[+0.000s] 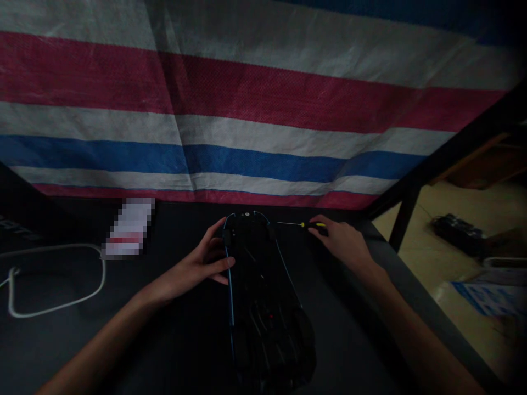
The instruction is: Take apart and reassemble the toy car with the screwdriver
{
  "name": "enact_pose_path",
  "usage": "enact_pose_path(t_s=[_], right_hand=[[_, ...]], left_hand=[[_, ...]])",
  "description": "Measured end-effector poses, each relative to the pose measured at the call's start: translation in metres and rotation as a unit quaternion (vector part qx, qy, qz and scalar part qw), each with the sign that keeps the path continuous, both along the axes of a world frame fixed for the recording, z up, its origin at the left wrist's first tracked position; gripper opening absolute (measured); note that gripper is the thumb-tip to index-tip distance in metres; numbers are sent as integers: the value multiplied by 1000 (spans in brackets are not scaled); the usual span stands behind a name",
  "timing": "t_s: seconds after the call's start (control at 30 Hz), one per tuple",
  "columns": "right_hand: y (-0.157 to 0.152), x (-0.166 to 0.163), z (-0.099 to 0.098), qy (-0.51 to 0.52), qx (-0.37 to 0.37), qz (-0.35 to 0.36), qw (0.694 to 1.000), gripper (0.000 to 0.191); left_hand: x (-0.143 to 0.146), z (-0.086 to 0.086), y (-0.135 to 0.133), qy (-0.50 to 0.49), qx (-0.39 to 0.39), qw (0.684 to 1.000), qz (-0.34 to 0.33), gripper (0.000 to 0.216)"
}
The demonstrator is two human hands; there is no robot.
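A toy car (263,285) lies upside down on the dark table, its black underside and wheels facing up and thin blue body edges showing along the sides. My left hand (201,263) grips the car's left side near the far end, thumb on the underside and fingers along the edge. To the right of the car, my right hand (343,241) holds a screwdriver (315,225) with a black and yellow handle. Its thin metal shaft points left toward the car's far right corner. In the dim light, details of the underside are hard to make out.
A white cable (57,314) loops over the table (173,340) at the left, beside a blurred-out pale rectangular item (130,227). Striped plastic sheeting (255,93) hangs behind the table. Beyond the right table edge stand a dark metal frame (405,211) and floor items.
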State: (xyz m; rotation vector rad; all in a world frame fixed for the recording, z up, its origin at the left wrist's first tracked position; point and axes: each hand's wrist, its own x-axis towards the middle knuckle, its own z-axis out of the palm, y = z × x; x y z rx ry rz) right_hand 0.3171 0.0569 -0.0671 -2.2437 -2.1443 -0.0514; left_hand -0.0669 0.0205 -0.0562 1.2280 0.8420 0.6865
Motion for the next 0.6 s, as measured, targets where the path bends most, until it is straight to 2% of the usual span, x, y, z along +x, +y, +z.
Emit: enact_pose_path(t_s=[0.1, 0.17, 0.33, 0.47, 0.53, 0.57, 0.6], right_hand=[[-10, 25, -1, -21, 11, -81, 996, 39], [-13, 38, -3, -15, 11, -107, 994, 41], [-13, 44, -8, 22, 11, -113, 993, 38], [-16, 41, 3, 69, 18, -98, 993, 42], [-20, 37, 14, 162, 14, -60, 985, 45], [-23, 33, 20, 246, 8, -30, 969, 45], [-27, 27, 25, 342, -3, -2, 940, 46]], left_hand=[[-1, -1, 0, -4, -3, 1000, -6, 94], [-1, -2, 1, -4, -7, 1000, -7, 93], [-2, -1, 1, 5, -6, 1000, -5, 94], [-3, 2, 1, 7, -2, 1000, -4, 92], [-3, 2, 0, 8, -9, 1000, -2, 93], [-3, 3, 0, 8, -12, 1000, -3, 93], [-3, 3, 1, 9, -15, 1000, -4, 93]])
